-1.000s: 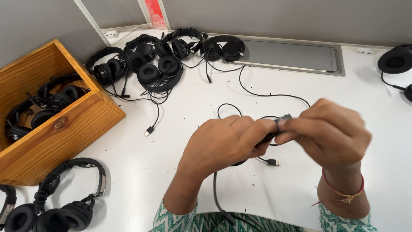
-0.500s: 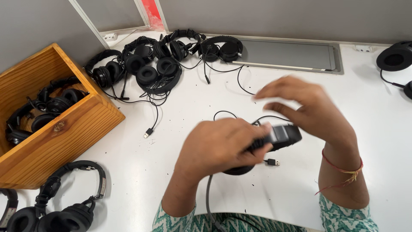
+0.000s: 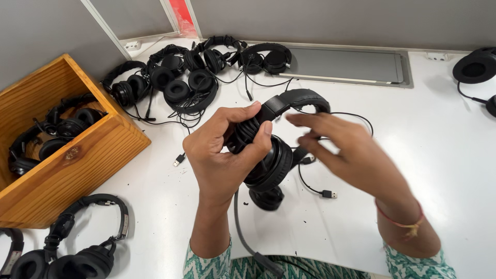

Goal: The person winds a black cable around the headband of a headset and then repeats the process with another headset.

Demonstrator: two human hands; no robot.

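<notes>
Fig.: Black headset (image 3: 276,150) was held above the white desk (image 3: 439,155), near its front edge, by the left hand (image 3: 227,150), clamped round the cable-wrapped earcup. Headband ran up-right toward the right hand (image 3: 343,150), fingers loosely curled, pinching thin cable; blurred, exact grip unclear.

- A white bench (image 3: 439,155) fills most of the view, evenly lit, with only soft shadows.
- Grey partition panels (image 3: 320,20) stand along its far edge.
- A second grey panel (image 3: 46,41) closes the left side, edged by a pale frame strip (image 3: 106,31).
- A flat grey cover plate (image 3: 346,66) is set into the bench top by the far panel.
</notes>
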